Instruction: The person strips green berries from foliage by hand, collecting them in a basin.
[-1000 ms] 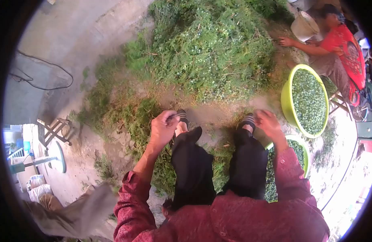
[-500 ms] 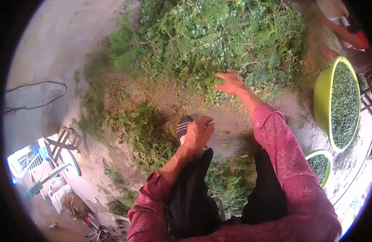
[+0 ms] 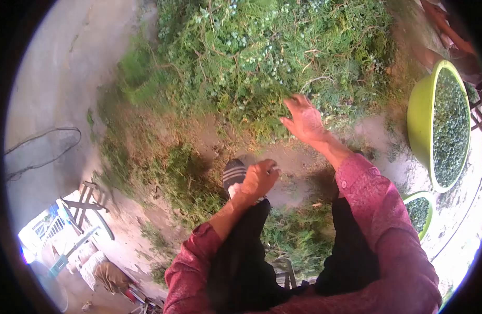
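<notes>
A big heap of cut green plants with small pale pods (image 3: 272, 47) covers the ground ahead. My right hand (image 3: 303, 119) reaches out to the heap's near edge, fingers spread, touching the stems; it is blurred. My left hand (image 3: 260, 178) is curled in a loose fist over my left knee, just above my striped sandal (image 3: 233, 175); whether it holds a stem I cannot tell. I sit with dark trousers and dark red sleeves.
A large lime-green basin (image 3: 422, 120) full of green pods stands at the right. A smaller green basin (image 3: 420, 209) with pods sits nearer me. Stripped stems (image 3: 188, 172) lie left of my feet. A wooden stool (image 3: 89, 201) and a cable (image 3: 37, 152) are at the left.
My right hand went from my right foot out to the heap, then drew back slightly. My left hand stayed near the left sandal. The view tilted forward, and the person in red left the frame.
</notes>
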Demonstrator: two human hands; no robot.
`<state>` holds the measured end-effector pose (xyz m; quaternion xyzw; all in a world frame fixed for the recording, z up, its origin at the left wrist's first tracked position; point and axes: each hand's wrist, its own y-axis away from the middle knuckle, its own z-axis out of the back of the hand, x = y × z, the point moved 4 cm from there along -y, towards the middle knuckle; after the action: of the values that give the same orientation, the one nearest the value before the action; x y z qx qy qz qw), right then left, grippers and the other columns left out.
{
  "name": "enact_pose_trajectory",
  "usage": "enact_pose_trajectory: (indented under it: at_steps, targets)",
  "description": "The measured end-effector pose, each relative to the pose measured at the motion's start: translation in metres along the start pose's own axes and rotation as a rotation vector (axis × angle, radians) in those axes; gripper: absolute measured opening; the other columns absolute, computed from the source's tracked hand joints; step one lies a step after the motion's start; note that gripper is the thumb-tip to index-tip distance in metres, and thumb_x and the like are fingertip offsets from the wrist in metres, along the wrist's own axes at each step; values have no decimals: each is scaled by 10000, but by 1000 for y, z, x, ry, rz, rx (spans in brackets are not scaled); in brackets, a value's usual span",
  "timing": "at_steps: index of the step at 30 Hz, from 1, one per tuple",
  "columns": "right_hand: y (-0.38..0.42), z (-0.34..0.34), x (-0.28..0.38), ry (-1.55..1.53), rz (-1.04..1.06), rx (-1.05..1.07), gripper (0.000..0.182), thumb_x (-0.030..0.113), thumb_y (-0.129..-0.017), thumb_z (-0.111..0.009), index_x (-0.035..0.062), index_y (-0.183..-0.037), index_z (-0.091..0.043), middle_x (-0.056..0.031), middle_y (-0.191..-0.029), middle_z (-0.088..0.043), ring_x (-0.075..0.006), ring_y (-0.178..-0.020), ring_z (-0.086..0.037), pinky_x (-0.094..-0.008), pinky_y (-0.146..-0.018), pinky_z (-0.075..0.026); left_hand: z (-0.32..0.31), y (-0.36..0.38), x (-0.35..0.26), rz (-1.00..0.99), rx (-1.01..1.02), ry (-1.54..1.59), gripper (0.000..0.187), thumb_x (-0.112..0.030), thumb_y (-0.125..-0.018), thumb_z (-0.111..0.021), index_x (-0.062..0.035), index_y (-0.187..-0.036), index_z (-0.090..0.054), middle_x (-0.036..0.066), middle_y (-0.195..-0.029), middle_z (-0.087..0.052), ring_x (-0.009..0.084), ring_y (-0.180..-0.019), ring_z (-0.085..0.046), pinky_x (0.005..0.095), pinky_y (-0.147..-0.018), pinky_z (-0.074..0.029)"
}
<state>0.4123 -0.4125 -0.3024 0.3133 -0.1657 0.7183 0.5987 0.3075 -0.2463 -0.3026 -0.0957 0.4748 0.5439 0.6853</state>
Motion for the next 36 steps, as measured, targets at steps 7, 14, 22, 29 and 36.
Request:
enact_pose_trajectory:
  at_steps: [7,14,22,29,36]
  targets:
    - [-65,-19,1,242,-341,208,532,63,-756,-571,17,-1236,-345,-234,-1132,-450,-349,-1045,-486,-444,-860,-418,-12,15,14,83,198,17,261,-225,-770,-591,8,-883,-557,179,-747,-576,292,-686,-581,362,-633,-451]
    - [-52,-16,9,189,68,-4,189,-3,-686,-521,-27,-871,-550,-182,-750,-559,-317,-720,-581,-417,-615,-471,-8,19,13,61,143,32,285,-253,-771,-591,4,-887,-551,186,-743,-577,309,-704,-586,377,-634,-447]
    - [-5,37,49,-42,308,-119,118,29,-672,-525,9,-788,-517,-126,-711,-550,-264,-653,-576,-390,-544,-485,-14,20,19,79,232,30,348,-275,-748,-587,-1,-962,-562,201,-851,-609,353,-818,-586,394,-723,-465]
    - [113,-21,-3,130,145,421,185,119,-706,-530,61,-880,-511,-127,-826,-571,-298,-768,-587,-419,-601,-484,-12,19,10,96,202,44,311,-231,-748,-607,1,-951,-571,206,-826,-604,331,-783,-598,376,-690,-467]
    - [119,16,-35,-30,-32,456,329,239,-724,-610,64,-1001,-589,-148,-930,-568,-315,-884,-566,-438,-758,-458,-16,17,9,64,213,-1,285,-216,-743,-617,5,-918,-573,201,-781,-594,313,-734,-594,376,-658,-461]
